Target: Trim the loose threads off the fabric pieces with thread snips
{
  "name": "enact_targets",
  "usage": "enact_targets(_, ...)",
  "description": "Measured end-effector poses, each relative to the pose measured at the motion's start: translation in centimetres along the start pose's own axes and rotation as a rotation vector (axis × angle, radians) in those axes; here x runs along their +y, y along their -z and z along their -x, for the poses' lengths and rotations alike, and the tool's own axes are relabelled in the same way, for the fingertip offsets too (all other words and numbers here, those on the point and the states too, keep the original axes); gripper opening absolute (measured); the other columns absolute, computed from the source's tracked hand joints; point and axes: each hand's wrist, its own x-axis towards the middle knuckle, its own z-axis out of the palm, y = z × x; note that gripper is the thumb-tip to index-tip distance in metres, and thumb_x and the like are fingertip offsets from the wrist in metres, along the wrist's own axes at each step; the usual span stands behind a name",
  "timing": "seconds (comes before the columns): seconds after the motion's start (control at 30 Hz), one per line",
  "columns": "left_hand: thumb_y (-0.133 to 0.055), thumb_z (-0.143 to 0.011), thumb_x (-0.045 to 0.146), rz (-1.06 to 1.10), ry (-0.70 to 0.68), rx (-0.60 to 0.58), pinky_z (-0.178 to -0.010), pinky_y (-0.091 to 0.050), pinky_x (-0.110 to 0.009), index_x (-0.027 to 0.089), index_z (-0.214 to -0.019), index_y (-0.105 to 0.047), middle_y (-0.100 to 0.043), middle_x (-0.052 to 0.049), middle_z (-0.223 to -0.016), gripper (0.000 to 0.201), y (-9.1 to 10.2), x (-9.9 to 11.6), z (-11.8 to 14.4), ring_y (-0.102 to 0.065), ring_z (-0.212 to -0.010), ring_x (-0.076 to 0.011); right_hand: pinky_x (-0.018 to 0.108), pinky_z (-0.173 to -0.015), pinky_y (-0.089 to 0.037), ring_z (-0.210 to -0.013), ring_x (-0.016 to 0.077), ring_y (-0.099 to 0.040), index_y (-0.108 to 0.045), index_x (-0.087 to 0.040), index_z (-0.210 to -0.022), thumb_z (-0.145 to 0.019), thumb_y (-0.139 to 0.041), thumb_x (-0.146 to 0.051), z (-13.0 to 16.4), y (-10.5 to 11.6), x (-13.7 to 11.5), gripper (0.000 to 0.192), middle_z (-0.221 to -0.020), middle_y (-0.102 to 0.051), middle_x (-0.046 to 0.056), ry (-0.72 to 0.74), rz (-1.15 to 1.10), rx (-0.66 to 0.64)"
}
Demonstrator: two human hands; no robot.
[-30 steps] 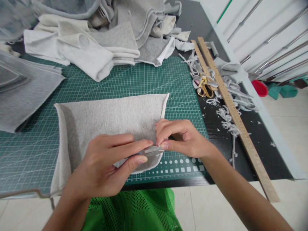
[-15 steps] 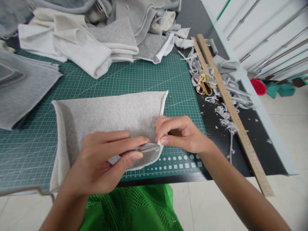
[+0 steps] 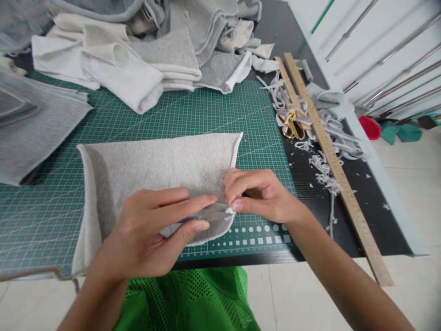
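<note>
A light grey piece of fabric [image 3: 165, 161] lies on the green cutting mat, its left and right edges curled up. My left hand [image 3: 155, 230] is closed around a pair of thread snips [image 3: 215, 212] with a bit of blue on the handle, gripped between thumb and fingers. The blades point right, their tips at a white frayed bit of the fabric's right edge. My right hand [image 3: 262, 195] pinches that edge between thumb and fingertips, just beside the blade tips. Most of the snips' handle is hidden in my left hand.
Grey and white fabric pieces [image 3: 144, 69] are heaped at the back of the cutting mat [image 3: 220, 110]. More grey fabric [image 3: 41, 124] lies at left. On the right are gold-handled scissors [image 3: 292, 126], a long wooden ruler [image 3: 330, 156] and fabric scraps [image 3: 324, 172].
The snips' blades look spread wider and blurred now, where they were closer together before. Both hands keep their places on the snips and the fabric edge. The whole view has shifted slightly.
</note>
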Motion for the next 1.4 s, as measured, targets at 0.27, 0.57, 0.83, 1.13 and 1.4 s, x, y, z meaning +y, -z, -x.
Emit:
enact_targets(0.27,-0.062,-0.095,0.024,-0.031,-0.016,-0.009,-0.045,-0.041,-0.022,0.024,-0.115,-0.068,-0.07,0.004,-0.075,0.021,-0.11,-0.01,-0.24,-0.06,-0.054,-0.009,0.036,-0.087,-0.049,-0.077,0.0126,-0.063,-0.075,-0.017,-0.087,-0.091,-0.072,-0.019,-0.02,0.07,-0.17,0.005,-0.079,-0.072,0.001,-0.004,0.008,-0.002)
enact_targets(0.57,-0.06,-0.095,0.025,-0.027,-0.008,-0.017,-0.047,-0.043,-0.02,0.026,-0.115,-0.07,-0.07,0.004,-0.074,0.022,-0.07,-0.01,-0.23,-0.061,-0.054,-0.009,0.036,-0.086,-0.049,-0.077,0.0123,-0.063,-0.074,-0.017,-0.085,-0.092,-0.072,-0.025,-0.08,-0.02,-0.09,0.01,-0.079,-0.071,0.001,-0.006,0.021,0.001)
enact_targets(0.83,-0.06,-0.096,0.022,0.055,0.003,-0.036,-0.046,-0.042,-0.02,0.026,-0.117,-0.068,-0.07,0.004,-0.073,0.022,-0.1,0.02,-0.25,-0.059,-0.051,-0.0072,0.036,-0.087,-0.048,-0.077,0.0121,-0.063,-0.075,-0.017,-0.086,-0.091,-0.073,-0.02,-0.11,0.02,-0.05,0.006,-0.078,-0.071,0.0,-0.012,0.003,0.006)
enact_targets(1.13,-0.064,-0.092,0.024,0.115,0.079,0.029,-0.047,-0.046,-0.021,0.025,-0.12,-0.069,-0.073,0.0,-0.081,0.028,0.3,-0.01,0.22,-0.063,-0.057,-0.0095,0.037,-0.087,-0.047,-0.076,0.0127,-0.061,-0.075,-0.016,-0.087,-0.089,-0.073,-0.014,-0.1,0.0,0.06,0.004,-0.078,-0.07,0.001,-0.005,-0.026,-0.002)
enact_targets(1.4,-0.064,-0.093,0.024,-0.002,-0.012,0.001,-0.047,-0.047,-0.022,0.022,-0.12,-0.069,-0.072,0.001,-0.078,0.027,-0.31,-0.06,0.0,-0.065,-0.058,-0.0109,0.034,-0.079,-0.046,-0.075,0.0134,-0.06,-0.075,-0.015,-0.087,-0.089,-0.072,-0.013,-0.1,-0.04,0.16,0.004,-0.077,-0.07,0.002,-0.006,-0.035,0.002)
